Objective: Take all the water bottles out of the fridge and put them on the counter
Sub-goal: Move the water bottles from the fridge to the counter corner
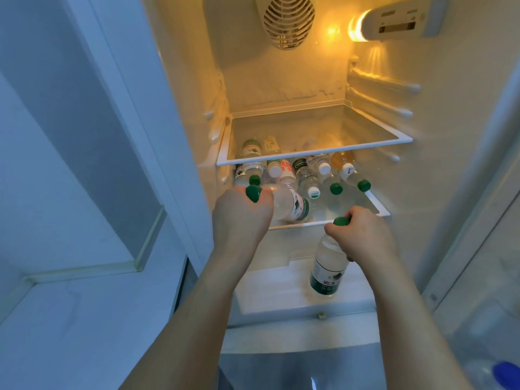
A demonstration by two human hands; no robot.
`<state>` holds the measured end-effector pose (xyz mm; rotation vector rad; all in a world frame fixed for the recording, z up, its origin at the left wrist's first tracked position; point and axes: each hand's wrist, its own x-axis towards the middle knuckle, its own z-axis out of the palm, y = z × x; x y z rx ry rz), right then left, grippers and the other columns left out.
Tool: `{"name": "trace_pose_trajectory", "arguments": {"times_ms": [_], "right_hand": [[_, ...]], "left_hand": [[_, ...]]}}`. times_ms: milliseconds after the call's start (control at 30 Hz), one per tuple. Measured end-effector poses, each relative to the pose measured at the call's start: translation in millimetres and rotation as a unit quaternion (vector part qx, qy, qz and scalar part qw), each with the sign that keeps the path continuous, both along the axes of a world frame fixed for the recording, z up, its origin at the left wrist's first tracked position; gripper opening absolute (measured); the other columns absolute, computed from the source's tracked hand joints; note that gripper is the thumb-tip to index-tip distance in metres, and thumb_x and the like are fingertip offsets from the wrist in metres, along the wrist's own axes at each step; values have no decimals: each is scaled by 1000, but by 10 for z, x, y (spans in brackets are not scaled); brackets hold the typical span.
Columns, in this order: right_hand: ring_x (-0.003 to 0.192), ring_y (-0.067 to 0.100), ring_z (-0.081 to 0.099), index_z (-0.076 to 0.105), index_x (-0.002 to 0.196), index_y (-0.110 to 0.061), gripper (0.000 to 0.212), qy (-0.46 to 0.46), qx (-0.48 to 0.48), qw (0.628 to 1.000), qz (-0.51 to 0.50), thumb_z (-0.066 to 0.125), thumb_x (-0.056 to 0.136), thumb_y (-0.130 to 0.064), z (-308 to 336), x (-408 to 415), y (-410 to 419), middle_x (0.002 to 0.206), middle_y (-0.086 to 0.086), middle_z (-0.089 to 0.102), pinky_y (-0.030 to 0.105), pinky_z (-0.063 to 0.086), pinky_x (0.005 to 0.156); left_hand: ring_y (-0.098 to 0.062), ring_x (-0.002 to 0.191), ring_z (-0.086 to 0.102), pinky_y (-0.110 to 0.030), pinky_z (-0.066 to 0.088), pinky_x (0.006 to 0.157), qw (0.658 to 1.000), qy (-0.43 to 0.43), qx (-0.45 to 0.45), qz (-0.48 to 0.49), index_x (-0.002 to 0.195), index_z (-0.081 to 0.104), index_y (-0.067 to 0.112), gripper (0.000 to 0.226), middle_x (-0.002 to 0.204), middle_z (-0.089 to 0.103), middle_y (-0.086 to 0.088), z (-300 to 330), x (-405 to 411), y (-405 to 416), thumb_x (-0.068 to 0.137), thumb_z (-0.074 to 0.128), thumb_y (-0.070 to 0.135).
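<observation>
- At the lower glass fridge shelf (377, 205), the left hand (242, 218) grips a green-capped clear plastic water bottle (289, 205) by its neck, tilted outward, apparently to draw it off the shelf.
- Below the shelf edge, the right hand (363, 235) grips a second green-capped bottle (327, 273) at its neck, hanging upright.
- More bottles (318, 175) lie behind on that shelf, caps facing outward.

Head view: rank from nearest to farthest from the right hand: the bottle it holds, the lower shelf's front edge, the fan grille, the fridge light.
1. Bottle, gripped in the right hand.
2. Lower shelf's front edge, just left.
3. Fridge light, top right.
4. Fan grille, top centre; too close to call with the light.
</observation>
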<state>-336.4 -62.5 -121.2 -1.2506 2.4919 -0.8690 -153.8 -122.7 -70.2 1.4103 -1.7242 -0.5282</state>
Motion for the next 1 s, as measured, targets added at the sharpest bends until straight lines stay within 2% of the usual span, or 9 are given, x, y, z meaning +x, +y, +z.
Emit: {"name": "trace_pose_trajectory", "arguments": {"times_ms": [67,100,167,400,533,667,767,900,1000], "right_hand": [[71,29,65,49,75,-21,24,12,10,1000,9,61,77,-40,24,80,21,73,4,63,32,51,65],[71,29,65,48,75,-21,23,20,14,1000,14,61,78,-40,33,132,28,74,4,63,32,51,65],[72,29,65,49,75,-21,22,29,21,999,25,60,78,-39,44,243,48,74,4,63,33,52,66],[69,21,67,49,82,-24,24,45,92,990,96,61,77,-44,74,728,170,74,0,66,37,57,70],[62,17,67,50,83,-23,21,57,134,978,153,61,79,-40,120,1111,257,69,-1,67,33,56,67],[65,20,67,51,83,-21,21,58,139,969,196,62,77,-38,117,1516,341,71,0,66,31,55,66],[61,20,68,49,80,-22,20,62,140,957,248,61,76,-38,98,1942,395,71,0,67,32,55,67],[53,17,67,48,81,-23,17,63,132,933,329,59,75,-35,87,2403,441,64,-3,68,27,52,63],[53,18,67,47,79,-24,17,56,120,912,389,59,75,-36,95,2667,453,69,-3,67,27,52,64]], "left_hand": [[-19,51,51,-34,41,45,998,-62,-28,-2,55,49,13,42,53,55,-2,28,101,89,85,53,42],[-18,49,43,-30,30,44,995,-89,-35,0,54,42,13,43,51,46,-1,39,157,139,86,54,40],[-16,48,35,-26,21,46,990,-137,-40,3,56,36,15,43,52,37,0,48,272,222,85,55,39],[-19,53,43,-26,29,48,984,-180,-18,-4,62,41,16,31,58,47,-2,-21,726,464,76,56,38],[-18,56,46,-26,30,49,981,-191,13,5,64,42,18,28,60,49,0,-71,1123,624,74,57,39],[-21,60,51,-26,35,50,979,-197,44,22,69,47,16,26,63,54,-2,-185,1531,811,70,60,38],[-23,62,53,-28,37,52,975,-201,69,67,72,49,15,25,63,54,-2,-286,1942,1006,69,60,38],[-22,57,44,-31,37,52,968,-191,85,139,75,51,13,25,67,58,-7,-362,2385,1315,70,59,36],[-25,62,54,-32,42,53,958,-192,103,187,75,53,14,24,66,59,-5,-393,2620,1559,70,59,37]]}}
